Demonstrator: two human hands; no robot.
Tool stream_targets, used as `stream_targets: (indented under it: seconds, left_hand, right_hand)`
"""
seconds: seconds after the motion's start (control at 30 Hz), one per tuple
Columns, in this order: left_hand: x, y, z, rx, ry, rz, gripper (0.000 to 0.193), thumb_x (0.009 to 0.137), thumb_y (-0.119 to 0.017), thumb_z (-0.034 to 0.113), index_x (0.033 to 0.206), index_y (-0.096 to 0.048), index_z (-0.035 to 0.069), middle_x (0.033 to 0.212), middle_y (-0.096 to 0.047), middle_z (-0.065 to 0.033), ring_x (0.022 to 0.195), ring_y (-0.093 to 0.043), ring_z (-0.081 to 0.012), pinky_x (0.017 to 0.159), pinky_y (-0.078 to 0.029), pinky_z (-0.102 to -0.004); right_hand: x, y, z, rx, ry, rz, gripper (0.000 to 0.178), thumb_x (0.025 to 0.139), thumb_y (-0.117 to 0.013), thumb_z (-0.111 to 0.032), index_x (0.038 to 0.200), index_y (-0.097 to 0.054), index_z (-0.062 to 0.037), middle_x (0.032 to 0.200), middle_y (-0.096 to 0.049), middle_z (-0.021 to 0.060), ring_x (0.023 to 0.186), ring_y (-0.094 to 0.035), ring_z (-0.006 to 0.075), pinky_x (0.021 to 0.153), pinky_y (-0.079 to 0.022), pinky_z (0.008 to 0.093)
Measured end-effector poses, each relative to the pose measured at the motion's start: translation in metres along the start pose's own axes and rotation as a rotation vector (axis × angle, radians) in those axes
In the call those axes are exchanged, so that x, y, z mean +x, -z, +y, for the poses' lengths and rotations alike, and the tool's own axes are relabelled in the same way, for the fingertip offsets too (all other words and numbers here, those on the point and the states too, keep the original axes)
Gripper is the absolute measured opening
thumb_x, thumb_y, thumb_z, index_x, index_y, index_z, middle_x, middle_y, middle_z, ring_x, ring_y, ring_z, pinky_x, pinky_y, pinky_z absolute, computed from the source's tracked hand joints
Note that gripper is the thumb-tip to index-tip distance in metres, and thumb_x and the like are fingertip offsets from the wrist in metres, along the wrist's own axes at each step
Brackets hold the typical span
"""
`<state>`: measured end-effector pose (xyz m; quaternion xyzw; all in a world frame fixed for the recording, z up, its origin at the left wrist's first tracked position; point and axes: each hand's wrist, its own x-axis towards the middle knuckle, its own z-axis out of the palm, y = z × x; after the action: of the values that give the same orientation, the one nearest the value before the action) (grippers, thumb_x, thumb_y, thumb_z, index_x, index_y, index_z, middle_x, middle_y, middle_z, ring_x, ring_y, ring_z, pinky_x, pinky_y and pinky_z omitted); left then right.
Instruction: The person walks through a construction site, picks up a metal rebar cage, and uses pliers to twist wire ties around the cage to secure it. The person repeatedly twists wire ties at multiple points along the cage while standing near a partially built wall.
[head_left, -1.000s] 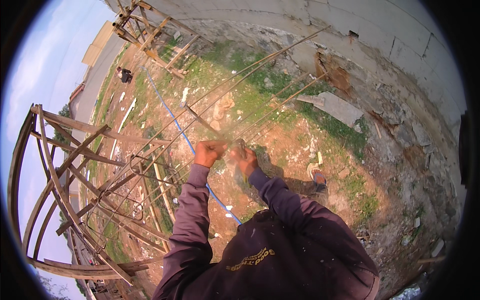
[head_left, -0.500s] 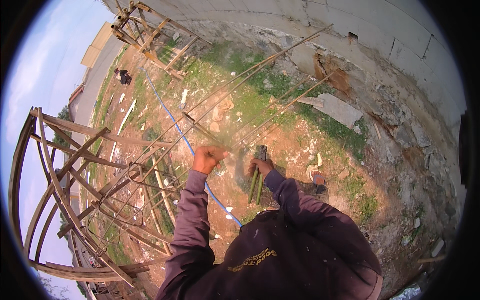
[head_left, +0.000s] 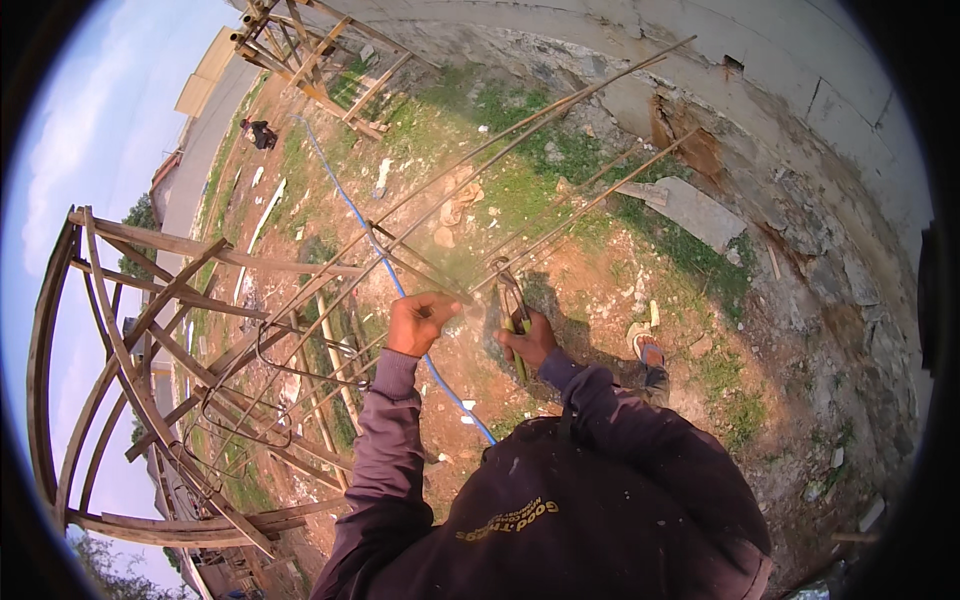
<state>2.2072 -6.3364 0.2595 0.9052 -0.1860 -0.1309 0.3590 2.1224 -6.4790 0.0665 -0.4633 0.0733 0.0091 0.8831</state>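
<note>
Pincers (head_left: 522, 322) with green handles are gripped in my right hand (head_left: 530, 338). Their metal jaws point away from me, close to the near ends of the long steel rods (head_left: 590, 203). To their left, my left hand (head_left: 420, 322) is closed, thumb and fingers pinched together beside the tip of a thin metal bar (head_left: 415, 262) that crosses the rods. Whatever sits in that pinch is too small or hidden to make out. Bent wire-like stirrups (head_left: 275, 350) hang around the rods further left.
A wooden trestle frame (head_left: 150, 290) stands at the left, another wooden frame (head_left: 320, 75) at the far end. A blue hose (head_left: 345, 195) runs over the rubble-strewn ground. A block wall (head_left: 800, 90) rises at the right. Far off, a person (head_left: 260, 133) is low to the ground.
My right hand has turned the pincers so that their jaws now reach up toward the rods, their handles further into my palm. The left hand keeps its pinch. The whole view has shifted slightly.
</note>
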Motion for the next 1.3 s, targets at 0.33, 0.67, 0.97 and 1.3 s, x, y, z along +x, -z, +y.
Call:
stream_targets:
  seconds: [0.33, 0.67, 0.97, 1.3]
  left_hand:
    - [-0.004, -0.001, -0.007, 0.035, -0.087, 0.014, 0.017, 0.086, -0.076, 0.015, 0.089, -0.073, -0.002, 0.069, -0.065, -0.0028, 0.063, -0.054, -0.0084, 0.058, -0.043, -0.0283]
    - [-0.006, 0.0, -0.014, 0.048, -0.033, -0.024, 0.015, 0.087, -0.074, 0.014, 0.092, -0.073, -0.001, 0.068, -0.064, -0.0026, 0.053, -0.05, -0.0069, 0.05, -0.04, -0.0255]
    - [-0.009, -0.008, -0.013, 0.092, -0.083, 0.058, 0.017, 0.085, -0.071, 0.018, 0.09, -0.072, 0.002, 0.06, -0.058, -0.0057, 0.053, -0.048, -0.0103, 0.051, -0.039, -0.0301]
    - [-0.013, -0.009, -0.01, 0.105, -0.048, 0.028, 0.015, 0.09, -0.067, 0.013, 0.087, -0.067, -0.002, 0.064, -0.059, -0.0028, 0.055, -0.053, -0.0086, 0.05, -0.041, -0.0276]
  right_hand:
    - [0.051, -0.035, -0.004, -0.123, 0.007, -0.097, 0.026, 0.08, -0.073, -0.005, 0.084, -0.048, 0.0017, 0.062, -0.06, 0.0112, 0.048, -0.063, 0.0222, 0.044, -0.049, 0.0365]
    - [0.037, -0.029, -0.011, -0.173, -0.192, -0.095, 0.021, 0.079, -0.073, -0.005, 0.082, -0.054, 0.0025, 0.062, -0.062, 0.0126, 0.046, -0.062, 0.0207, 0.043, -0.048, 0.0355]
    - [0.034, -0.033, -0.014, 0.044, -0.212, 0.165, 0.024, 0.077, -0.075, -0.007, 0.081, -0.055, 0.0057, 0.064, -0.062, 0.0124, 0.048, -0.062, 0.0213, 0.044, -0.049, 0.0365]
    - [0.044, -0.002, -0.058, -0.213, -0.326, -0.099, 0.03, 0.077, -0.079, -0.013, 0.087, -0.059, 0.0065, 0.064, -0.061, 0.0105, 0.049, -0.061, 0.0194, 0.047, -0.053, 0.036]
